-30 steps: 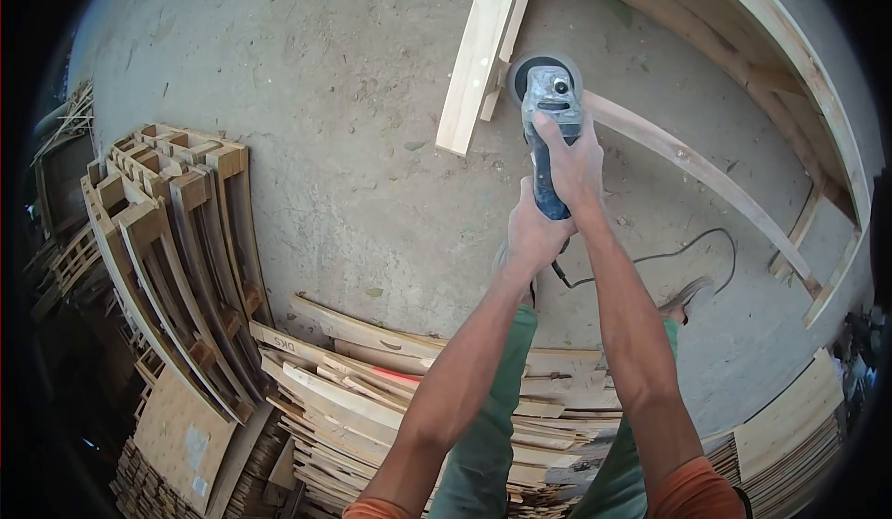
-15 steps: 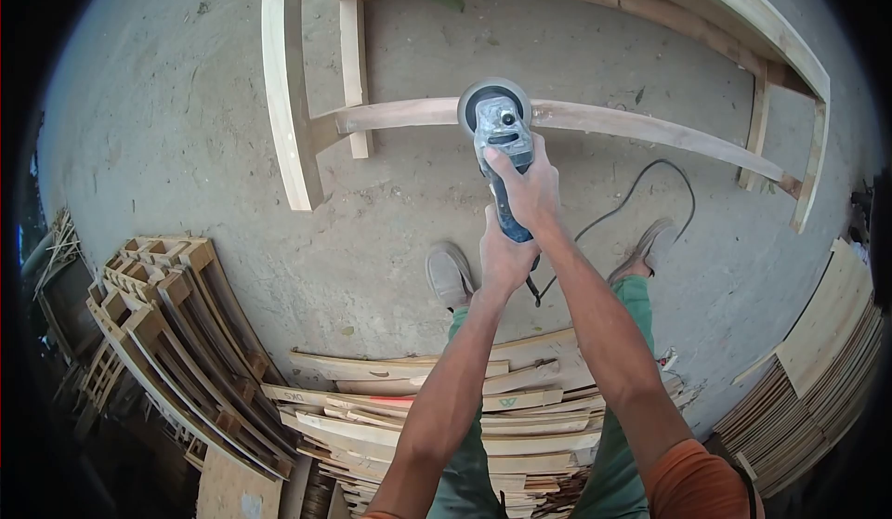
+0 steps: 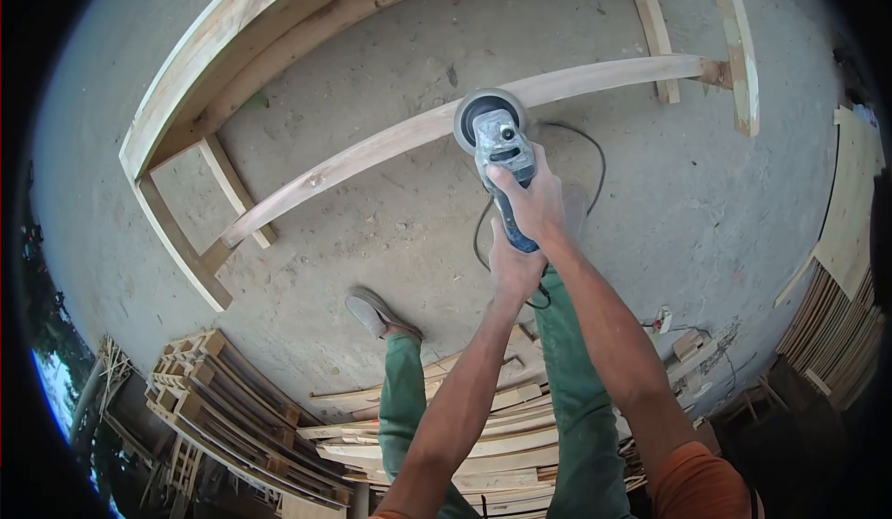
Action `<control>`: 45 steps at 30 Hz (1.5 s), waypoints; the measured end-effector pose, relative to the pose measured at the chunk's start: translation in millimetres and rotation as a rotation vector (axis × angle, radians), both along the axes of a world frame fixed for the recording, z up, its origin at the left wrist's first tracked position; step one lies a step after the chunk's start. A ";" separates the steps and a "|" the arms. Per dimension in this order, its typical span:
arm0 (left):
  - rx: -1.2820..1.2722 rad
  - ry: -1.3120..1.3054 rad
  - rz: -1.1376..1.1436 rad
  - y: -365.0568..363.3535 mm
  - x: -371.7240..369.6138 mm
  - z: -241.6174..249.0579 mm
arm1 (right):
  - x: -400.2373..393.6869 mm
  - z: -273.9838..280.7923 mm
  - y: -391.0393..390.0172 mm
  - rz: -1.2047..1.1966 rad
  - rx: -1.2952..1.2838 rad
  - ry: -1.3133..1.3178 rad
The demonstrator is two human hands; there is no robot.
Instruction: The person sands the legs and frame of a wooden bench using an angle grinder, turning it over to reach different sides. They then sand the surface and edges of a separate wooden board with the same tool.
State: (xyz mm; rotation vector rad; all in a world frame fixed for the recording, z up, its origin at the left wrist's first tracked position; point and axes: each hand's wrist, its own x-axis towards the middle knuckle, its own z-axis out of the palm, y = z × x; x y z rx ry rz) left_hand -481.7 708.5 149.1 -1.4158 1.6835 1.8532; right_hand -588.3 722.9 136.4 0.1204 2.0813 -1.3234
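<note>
Both my hands are closed around a dusty blue and grey angle grinder [image 3: 506, 152] fitted with a round disc [image 3: 488, 115]. My right hand [image 3: 537, 201] wraps the body just behind the head, thumb along its top. Further back, my left hand [image 3: 516, 263] grips the rear of the handle. The disc overlaps a long wooden rail [image 3: 372, 152] near its middle. That rail runs low between the legs of a wooden frame [image 3: 218, 68] standing on the concrete floor.
A black power cord [image 3: 602, 161] loops on the floor around the grinder. Slatted wooden pieces [image 3: 232, 417] are stacked at lower left, and loose boards [image 3: 502, 440] lie around my legs. Thin panels [image 3: 832, 319] are piled at the right. My shoe [image 3: 379, 313] is on the concrete.
The view has turned, so the frame appears tilted and shifted left. The grinder is farther right along the rail, still held in both hands. My feet have shifted.
</note>
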 end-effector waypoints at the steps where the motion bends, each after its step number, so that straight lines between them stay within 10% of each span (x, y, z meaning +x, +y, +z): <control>1: -0.026 0.010 -0.028 12.6 -11.0 0.3 | -10.8 0.9 14.1 -0.026 -0.012 -0.008; 29: 0.042 -0.084 -0.335 191.1 -232.8 22.7 | -220.9 0.6 229.7 -0.286 0.049 0.026; 45: 0.055 0.102 -0.929 198.7 -33.0 445.9 | 2.9 423.6 304.9 -0.628 -0.058 0.038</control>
